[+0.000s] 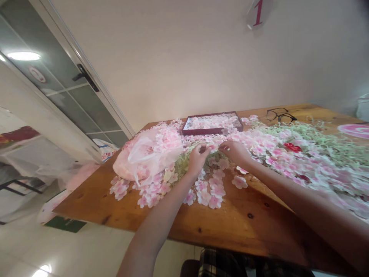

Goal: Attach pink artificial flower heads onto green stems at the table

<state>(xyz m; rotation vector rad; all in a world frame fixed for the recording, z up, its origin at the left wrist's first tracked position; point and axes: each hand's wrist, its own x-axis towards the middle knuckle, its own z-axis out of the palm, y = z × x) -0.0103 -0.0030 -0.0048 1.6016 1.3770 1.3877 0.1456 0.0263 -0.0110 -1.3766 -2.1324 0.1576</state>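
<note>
Both my hands are over the middle of a wooden table, close together among pink and white artificial flowers (pixel 216 188). My left hand (pixel 198 156) is closed, its fingertips pinching a small pink flower (pixel 211 147). My right hand (pixel 235 151) is just right of that flower, its thumb and fingers pressed together; what they hold is too small to make out. Thin green stems (pixel 181 163) lie beside my left hand. Behind the hands a dark red tray (pixel 198 132) contains more pale flowers.
A clear plastic bag (pixel 141 157) with pink flowers lies left on the table (pixel 248 231). More flowers, green stems (pixel 325 142) and a red flower (pixel 292 147) spread right. Black glasses (pixel 281 115) rest near the back edge, by the wall. A door stands at the left.
</note>
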